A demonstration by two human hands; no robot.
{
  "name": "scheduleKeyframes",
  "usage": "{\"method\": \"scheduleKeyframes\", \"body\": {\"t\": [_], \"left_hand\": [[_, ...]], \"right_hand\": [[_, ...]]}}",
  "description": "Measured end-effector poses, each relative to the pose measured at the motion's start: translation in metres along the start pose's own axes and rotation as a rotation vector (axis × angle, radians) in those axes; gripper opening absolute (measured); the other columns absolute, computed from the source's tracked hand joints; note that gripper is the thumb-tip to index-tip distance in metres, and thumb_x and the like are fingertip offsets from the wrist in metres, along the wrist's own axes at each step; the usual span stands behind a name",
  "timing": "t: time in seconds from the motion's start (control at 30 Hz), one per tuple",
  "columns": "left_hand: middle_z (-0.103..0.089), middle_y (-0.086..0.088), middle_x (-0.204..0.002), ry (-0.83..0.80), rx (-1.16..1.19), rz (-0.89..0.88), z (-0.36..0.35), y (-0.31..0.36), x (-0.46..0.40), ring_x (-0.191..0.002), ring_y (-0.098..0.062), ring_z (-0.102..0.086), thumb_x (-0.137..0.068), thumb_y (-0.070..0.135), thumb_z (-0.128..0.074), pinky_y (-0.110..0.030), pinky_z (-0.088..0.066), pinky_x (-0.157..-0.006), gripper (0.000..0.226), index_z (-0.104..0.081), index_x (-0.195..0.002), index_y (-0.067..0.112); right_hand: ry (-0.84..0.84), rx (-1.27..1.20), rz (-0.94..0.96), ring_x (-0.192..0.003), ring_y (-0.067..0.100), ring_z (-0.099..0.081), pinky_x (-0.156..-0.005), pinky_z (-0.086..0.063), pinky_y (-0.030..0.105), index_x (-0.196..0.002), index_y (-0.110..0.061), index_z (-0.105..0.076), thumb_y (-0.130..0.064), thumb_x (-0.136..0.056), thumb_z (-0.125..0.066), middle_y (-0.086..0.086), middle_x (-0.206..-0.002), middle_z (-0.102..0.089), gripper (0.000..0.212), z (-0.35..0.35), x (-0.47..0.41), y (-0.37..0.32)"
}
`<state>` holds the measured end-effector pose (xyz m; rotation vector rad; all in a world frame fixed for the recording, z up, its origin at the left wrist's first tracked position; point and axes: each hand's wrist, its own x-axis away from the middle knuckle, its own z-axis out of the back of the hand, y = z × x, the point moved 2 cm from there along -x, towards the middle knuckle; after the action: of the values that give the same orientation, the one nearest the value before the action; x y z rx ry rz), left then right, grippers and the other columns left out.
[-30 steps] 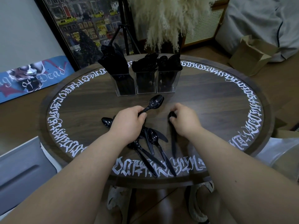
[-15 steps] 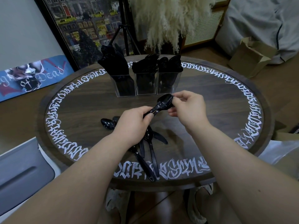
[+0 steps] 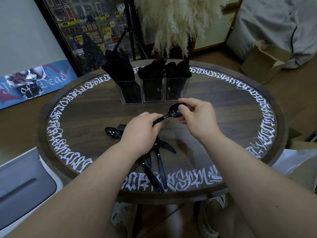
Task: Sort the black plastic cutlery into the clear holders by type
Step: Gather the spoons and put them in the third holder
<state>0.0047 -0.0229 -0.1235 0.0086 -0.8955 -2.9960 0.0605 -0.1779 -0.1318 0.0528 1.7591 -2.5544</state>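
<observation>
Three clear square plastic holders already stood packed with black cutlery. Just before them, the left hand gripped a black plastic spoon's handle while the right hand pinched its bowl. Several loose pieces remained nearer the person on the round wooden surface.

A second ago the right hand lay on the counter, fingers round a black piece beside the loose pile; it has since left that spot and come up to pinch the bowl of the spoon whose handle is in the left hand's grip. That piece seems gone from the counter, possibly carried up. The spoon has been raised slightly, nearer the right-most holder.
</observation>
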Motion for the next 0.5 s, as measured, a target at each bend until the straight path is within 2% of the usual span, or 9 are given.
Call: {"method": "scheduleKeyframes", "body": {"t": [0.07, 0.13, 0.27, 0.37, 0.5], "left_hand": [[-0.058, 0.010, -0.103, 0.049, -0.011, -0.022, 0.002, 0.001, 0.000, -0.098, -0.012, -0.056, -0.097, 0.029, -0.050, -0.031, -0.047, -0.082, 0.033, -0.057, -0.128, 0.034], [-0.059, 0.014, -0.101, 0.120, -0.015, -0.047, 0.005, 0.002, 0.001, -0.096, -0.009, -0.056, -0.095, 0.031, -0.053, -0.030, -0.047, -0.080, 0.031, -0.060, -0.125, 0.035], [-0.058, 0.016, -0.094, 0.171, 0.000, -0.068, 0.007, 0.002, 0.002, -0.091, -0.006, -0.056, -0.095, 0.034, -0.053, -0.028, -0.046, -0.078, 0.028, -0.063, -0.121, 0.035], [-0.061, 0.014, -0.096, 0.189, 0.033, -0.075, 0.005, 0.004, 0.004, -0.091, -0.007, -0.058, -0.094, 0.031, -0.055, -0.031, -0.049, -0.080, 0.027, -0.064, -0.120, 0.033], [-0.063, 0.012, -0.104, 0.133, 0.026, -0.082, 0.007, 0.007, 0.006, -0.100, -0.009, -0.059, -0.094, 0.030, -0.056, -0.033, -0.049, -0.086, 0.030, -0.062, -0.124, 0.031]], "right_hand": [[-0.031, 0.041, 0.006, -0.062, 0.013, -0.064, -0.078, -0.057, 0.042, -0.112, -0.015, -0.070, -0.012, -0.093, -0.055, -0.006, -0.074, -0.067, 0.024, -0.001, 0.000, 0.002], [-0.045, 0.044, -0.002, -0.064, 0.012, -0.062, -0.080, -0.057, 0.041, -0.116, -0.014, -0.068, -0.012, -0.094, -0.054, -0.005, -0.072, -0.066, 0.026, 0.000, 0.000, 0.002], [-0.048, -0.139, -0.072, -0.055, 0.006, -0.056, -0.062, -0.054, 0.027, -0.115, -0.008, -0.067, -0.006, -0.093, -0.056, 0.004, -0.071, -0.065, 0.025, 0.002, 0.002, 0.000], [-0.031, -0.301, -0.141, -0.052, 0.003, -0.056, -0.058, -0.050, 0.021, -0.101, -0.008, -0.070, -0.002, -0.092, -0.057, 0.002, -0.071, -0.067, 0.017, 0.002, 0.006, -0.003], [-0.045, -0.242, -0.109, -0.059, 0.006, -0.057, -0.068, -0.055, 0.031, -0.094, -0.017, -0.072, -0.004, -0.093, -0.056, 0.004, -0.073, -0.069, 0.021, 0.009, 0.014, -0.009]]}}
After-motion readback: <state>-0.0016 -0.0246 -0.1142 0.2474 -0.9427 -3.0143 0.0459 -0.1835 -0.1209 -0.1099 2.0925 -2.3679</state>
